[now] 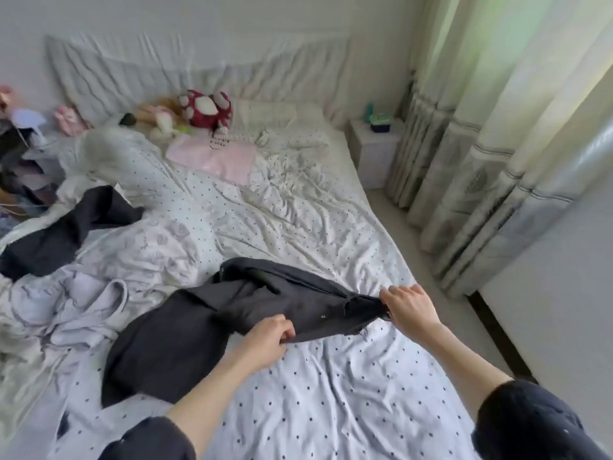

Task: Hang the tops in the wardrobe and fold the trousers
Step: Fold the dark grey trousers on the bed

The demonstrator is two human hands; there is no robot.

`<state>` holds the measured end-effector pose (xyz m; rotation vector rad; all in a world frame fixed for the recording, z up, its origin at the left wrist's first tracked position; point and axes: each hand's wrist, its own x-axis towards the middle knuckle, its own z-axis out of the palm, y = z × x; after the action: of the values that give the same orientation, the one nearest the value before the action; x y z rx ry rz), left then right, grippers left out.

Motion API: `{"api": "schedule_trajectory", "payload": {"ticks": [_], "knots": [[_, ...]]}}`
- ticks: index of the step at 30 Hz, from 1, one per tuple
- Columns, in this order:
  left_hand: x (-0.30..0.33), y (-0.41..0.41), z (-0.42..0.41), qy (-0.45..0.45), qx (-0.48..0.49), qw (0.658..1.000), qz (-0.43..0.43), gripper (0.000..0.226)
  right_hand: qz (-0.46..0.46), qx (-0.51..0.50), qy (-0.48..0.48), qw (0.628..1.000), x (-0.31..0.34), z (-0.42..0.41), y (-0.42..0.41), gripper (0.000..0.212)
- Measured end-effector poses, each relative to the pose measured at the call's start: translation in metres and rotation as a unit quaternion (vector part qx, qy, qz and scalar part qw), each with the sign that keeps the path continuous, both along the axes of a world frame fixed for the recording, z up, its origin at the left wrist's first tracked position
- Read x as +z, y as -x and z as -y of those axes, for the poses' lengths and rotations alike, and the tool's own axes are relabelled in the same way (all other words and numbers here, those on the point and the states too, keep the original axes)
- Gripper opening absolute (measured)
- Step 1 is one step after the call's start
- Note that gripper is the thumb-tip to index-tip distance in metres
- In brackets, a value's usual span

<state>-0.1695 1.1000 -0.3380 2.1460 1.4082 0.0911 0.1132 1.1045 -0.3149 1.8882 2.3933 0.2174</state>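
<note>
Under both hands' grip, dark trousers (pixel 205 327); folds indistinct

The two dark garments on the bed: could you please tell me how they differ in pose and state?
The near dark garment is stretched along one edge between the left hand and right hand; the far dark garment lies untouched.
The near one lies on the dotted sheet; the far one is draped over the heaped bedding.
Both are dark and unfolded.
</note>
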Motion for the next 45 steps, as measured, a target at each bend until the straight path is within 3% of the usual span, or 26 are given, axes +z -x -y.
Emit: {"api": "schedule_trajectory", "payload": {"ticks": [2, 5, 10, 14, 21, 27, 30, 32, 35, 39, 42, 45], "knots": [[-0.032, -0.006, 0.032, 0.063, -0.038, 0.997, -0.032, 0.027, 0.029, -0.043, 0.125, 0.991, -0.029, 0.048, -0.003, 0.022], [-0.064, -0.006, 0.071, 0.156, -0.068, 0.984, -0.053, 0.031, 0.024, -0.088, 0.265, 0.96, -0.067, 0.103, -0.004, 0.028], [-0.085, 0.024, 0.096, 0.204, 0.002, 0.977, -0.067, 0.034, -0.017, -0.143, 0.352, 0.925, -0.083, 0.121, -0.001, 0.028], [-0.103, 0.06, 0.108, 0.181, 0.087, 0.977, -0.07, 0.041, -0.05, -0.135, 0.355, 0.924, -0.096, 0.117, 0.021, 0.035], [-0.132, 0.108, 0.079, 0.0, 0.231, 0.965, -0.126, 0.06, -0.168, -0.047, 0.336, 0.925, -0.129, 0.1, 0.108, 0.052], [-0.166, 0.13, 0.043, -0.036, 0.228, 0.959, -0.162, 0.077, -0.237, 0.003, 0.302, 0.923, -0.16, 0.072, 0.175, 0.058], [-0.169, 0.135, 0.034, -0.078, 0.243, 0.954, -0.158, 0.056, -0.245, -0.021, 0.299, 0.922, -0.168, 0.063, 0.194, 0.059], [-0.158, 0.149, 0.034, -0.052, 0.276, 0.952, -0.121, 0.038, -0.238, -0.047, 0.294, 0.925, -0.164, 0.066, 0.212, 0.06], [-0.154, 0.159, 0.042, -0.042, 0.238, 0.967, -0.076, 0.031, -0.223, -0.077, 0.275, 0.932, -0.157, 0.069, 0.213, 0.061], [-0.142, 0.233, 0.081, -0.021, 0.097, 0.995, -0.013, 0.025, -0.191, -0.051, 0.205, 0.959, -0.132, 0.08, 0.27, 0.071], [-0.132, 0.313, 0.1, -0.087, -0.007, 0.996, -0.021, 0.035, -0.147, -0.012, 0.184, 0.972, -0.116, 0.092, 0.333, 0.079], [-0.106, 0.378, 0.114, -0.136, -0.017, 0.99, -0.039, 0.044, -0.105, 0.035, 0.196, 0.974, -0.112, 0.106, 0.398, 0.081]]}}
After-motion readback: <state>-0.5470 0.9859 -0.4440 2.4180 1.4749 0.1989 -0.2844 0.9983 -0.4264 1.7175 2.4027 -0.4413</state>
